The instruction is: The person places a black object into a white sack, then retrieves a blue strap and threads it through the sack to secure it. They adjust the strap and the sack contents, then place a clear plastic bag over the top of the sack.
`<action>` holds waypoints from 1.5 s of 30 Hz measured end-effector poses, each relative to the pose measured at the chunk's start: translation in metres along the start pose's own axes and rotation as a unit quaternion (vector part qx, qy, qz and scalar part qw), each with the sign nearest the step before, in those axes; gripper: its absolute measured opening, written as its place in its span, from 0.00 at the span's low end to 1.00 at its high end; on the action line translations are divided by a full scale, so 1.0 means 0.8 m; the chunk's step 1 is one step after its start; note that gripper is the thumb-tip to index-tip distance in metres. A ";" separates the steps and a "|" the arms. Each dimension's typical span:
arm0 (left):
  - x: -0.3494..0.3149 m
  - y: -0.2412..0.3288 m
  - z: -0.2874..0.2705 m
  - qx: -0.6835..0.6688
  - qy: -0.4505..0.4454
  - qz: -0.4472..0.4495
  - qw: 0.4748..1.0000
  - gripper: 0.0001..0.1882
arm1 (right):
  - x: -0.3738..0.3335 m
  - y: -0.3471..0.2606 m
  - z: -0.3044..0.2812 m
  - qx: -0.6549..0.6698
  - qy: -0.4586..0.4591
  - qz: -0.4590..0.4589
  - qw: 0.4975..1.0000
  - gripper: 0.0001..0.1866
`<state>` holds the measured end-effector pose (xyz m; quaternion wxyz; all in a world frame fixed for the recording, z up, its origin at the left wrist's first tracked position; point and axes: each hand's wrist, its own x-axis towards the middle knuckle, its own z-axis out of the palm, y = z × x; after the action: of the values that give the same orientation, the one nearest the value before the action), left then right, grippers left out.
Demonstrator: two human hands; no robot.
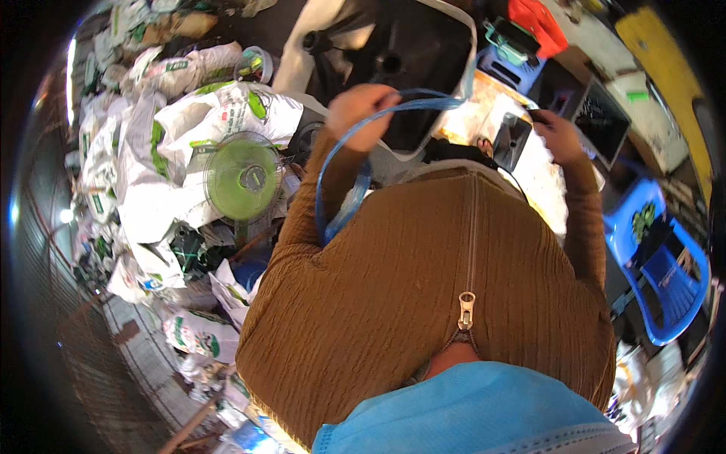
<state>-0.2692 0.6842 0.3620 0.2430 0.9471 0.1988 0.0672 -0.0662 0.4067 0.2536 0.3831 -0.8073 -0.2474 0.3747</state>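
My left hand [357, 119] is closed around a blue plastic strap [427, 104]. Part of the strap loops down past my left forearm, and another stretch runs right to the pale-rimmed edge of a large black object [412, 57]. My right hand [561, 138] is off to the right with its fingers curled. Something small and dark shows at its fingertips, too unclear to name. Just left of that hand lies a black rectangular tray-like piece [513, 141] on a pale, brightly lit surface.
A green fan [243, 178] stands at left among white printed sacks [162, 200]. On the right are a blue plastic chair [669, 291], a dark open box [601, 121] and a yellow board [669, 83]. A blue stool [510, 69] and red bag [537, 26] sit at far right.
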 end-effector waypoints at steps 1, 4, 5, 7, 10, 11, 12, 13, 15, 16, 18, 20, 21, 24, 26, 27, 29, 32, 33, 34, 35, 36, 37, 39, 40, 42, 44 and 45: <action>-0.002 -0.014 -0.026 0.014 0.073 -0.001 0.997 0.08 | 0.008 -0.015 -0.023 0.181 0.037 0.097 0.978 0.22; 0.026 -0.078 -0.095 0.146 0.224 -0.018 0.963 0.10 | 0.010 -0.080 -0.070 0.293 0.109 -0.140 0.940 0.21; 0.047 -0.103 -0.110 0.182 0.251 -0.024 0.950 0.12 | 0.022 -0.109 -0.066 0.287 0.063 -0.158 0.943 0.22; 0.103 -0.153 -0.126 0.232 0.243 -0.013 0.942 0.15 | 0.065 -0.168 -0.036 0.278 -0.086 -0.250 0.923 0.23; 0.180 -0.219 -0.111 0.191 0.129 -0.019 0.973 0.22 | 0.186 -0.246 0.045 0.180 -0.097 -0.239 0.949 0.21; 0.204 -0.237 -0.095 0.184 0.081 -0.028 0.979 0.24 | 0.230 -0.266 0.076 0.058 0.058 -0.314 0.946 0.09; 0.227 -0.255 -0.077 0.213 0.064 -0.038 0.974 0.25 | 0.268 -0.275 0.096 -0.005 0.001 -0.240 0.971 0.13; 0.246 -0.272 -0.062 0.242 0.047 -0.049 0.968 0.27 | 0.300 -0.280 0.113 -0.069 -0.056 -0.162 0.983 0.20; 0.272 -0.302 -0.042 0.280 0.054 -0.020 0.958 0.28 | 0.348 -0.283 0.146 -0.147 -0.096 -0.195 0.965 0.19; 0.279 -0.312 -0.037 0.298 0.057 -0.007 0.953 0.29 | 0.365 -0.285 0.160 -0.165 -0.079 -0.159 0.970 0.18; 0.285 -0.323 -0.032 0.252 0.047 -0.024 0.966 0.31 | 0.385 -0.285 0.180 -0.194 -0.081 -0.157 0.965 0.18; 0.283 -0.320 -0.034 0.212 0.042 -0.032 0.976 0.25 | 0.394 -0.285 0.194 -0.210 -0.080 -0.154 0.962 0.17; 0.279 -0.315 -0.035 0.196 0.043 -0.031 0.979 0.19 | 0.398 -0.286 0.199 -0.217 -0.080 -0.153 0.961 0.16; 0.269 -0.293 -0.038 0.164 0.063 -0.035 0.984 0.13 | 0.403 -0.286 0.210 -0.228 -0.081 -0.150 0.959 0.15; 0.264 -0.282 -0.039 0.150 0.073 -0.028 0.986 0.13 | 0.407 -0.285 0.216 -0.232 -0.075 -0.150 0.958 0.15; 0.263 -0.279 -0.039 0.143 0.075 -0.021 0.987 0.12 | 0.408 -0.284 0.218 -0.234 -0.074 -0.149 0.958 0.14; 0.262 -0.276 -0.038 0.144 0.088 -0.005 0.986 0.12 | 0.411 -0.285 0.224 -0.238 -0.071 -0.148 0.957 0.14; 0.261 -0.271 -0.034 0.162 0.110 0.013 0.981 0.10 | 0.414 -0.289 0.228 -0.240 -0.067 -0.147 0.957 0.13; 0.260 -0.268 -0.033 0.164 0.108 0.013 0.980 0.10 | 0.416 -0.291 0.228 -0.243 -0.066 -0.147 0.956 0.13; 0.259 -0.264 -0.032 0.166 0.107 0.014 0.980 0.10 | 0.417 -0.293 0.227 -0.242 -0.066 -0.150 0.956 0.13; 0.257 -0.260 -0.031 0.165 0.097 0.015 0.981 0.09 | 0.420 -0.294 0.227 -0.241 -0.066 -0.153 0.956 0.13; 0.255 -0.256 -0.030 0.164 0.087 0.016 0.983 0.09 | 0.422 -0.294 0.227 -0.243 -0.067 -0.156 0.955 0.12; 0.254 -0.253 -0.030 0.162 0.078 0.018 0.983 0.09 | 0.426 -0.294 0.228 -0.243 -0.067 -0.156 0.955 0.12; 0.254 -0.251 -0.031 0.168 0.085 0.023 0.982 0.10 | 0.434 -0.293 0.231 -0.244 -0.072 -0.160 0.954 0.12; 0.254 -0.251 -0.031 0.171 0.089 0.024 0.981 0.10 | 0.439 -0.292 0.233 -0.243 -0.074 -0.162 0.954 0.12; 0.258 -0.254 -0.032 0.178 0.096 -0.013 0.979 0.10 | 0.447 -0.293 0.234 -0.242 -0.081 -0.168 0.952 0.12; 0.260 -0.259 -0.034 0.162 0.103 -0.025 0.981 0.11 | 0.448 -0.296 0.221 -0.250 -0.085 -0.202 0.943 0.13; 0.259 -0.262 -0.037 0.143 0.111 -0.020 0.983 0.13 | 0.443 -0.297 0.206 -0.312 -0.056 -0.264 0.911 0.12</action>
<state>-0.1593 0.9501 0.2923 0.0825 0.9547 0.2505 0.1375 -0.0123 0.8604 0.2273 0.1821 -0.7684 -0.5771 0.2084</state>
